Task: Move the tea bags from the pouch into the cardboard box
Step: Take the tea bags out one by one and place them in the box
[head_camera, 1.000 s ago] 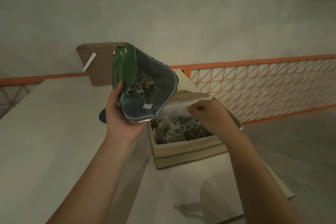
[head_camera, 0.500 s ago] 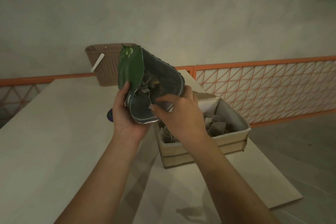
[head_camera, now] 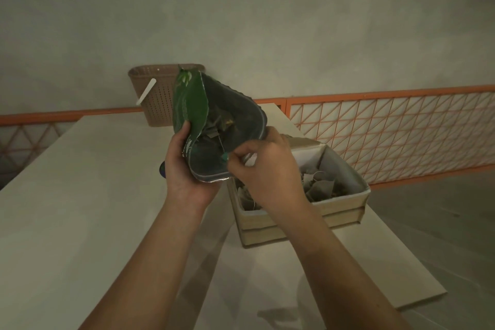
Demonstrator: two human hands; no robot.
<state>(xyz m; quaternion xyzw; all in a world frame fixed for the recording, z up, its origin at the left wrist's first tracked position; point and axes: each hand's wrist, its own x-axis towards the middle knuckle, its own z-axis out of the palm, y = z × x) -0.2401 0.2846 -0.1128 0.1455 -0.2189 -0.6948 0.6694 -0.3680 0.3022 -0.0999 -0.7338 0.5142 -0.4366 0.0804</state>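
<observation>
Two bare hands at work over a pale table [head_camera: 80, 195]. Left hand [head_camera: 184, 169]: fingers and thumb curled round the lower left edge of a green foil pouch [head_camera: 190, 104], held raised with its open mouth turned toward the viewer, grey lining showing. Tea bags [head_camera: 219, 126]: several lying deep inside the pouch, with one string running down to a small green tag [head_camera: 224, 157]. Right hand [head_camera: 265, 169]: at the pouch's mouth, right side, fingertips pinching that tag, the other fingers curled. Cardboard box [head_camera: 308, 211]: open-topped, standing on the table just right of and below the hands, partly hidden by the right wrist; more tea bags [head_camera: 321, 186] piled inside it, strings tangled. Perforated brown plastic basket [head_camera: 160, 96]: at the table's far edge, behind the pouch, a white strip [head_camera: 146, 91] leaning on its front. Orange lattice railing [head_camera: 388, 128]: along the far right, before a plain grey wall [head_camera: 267, 8].
</observation>
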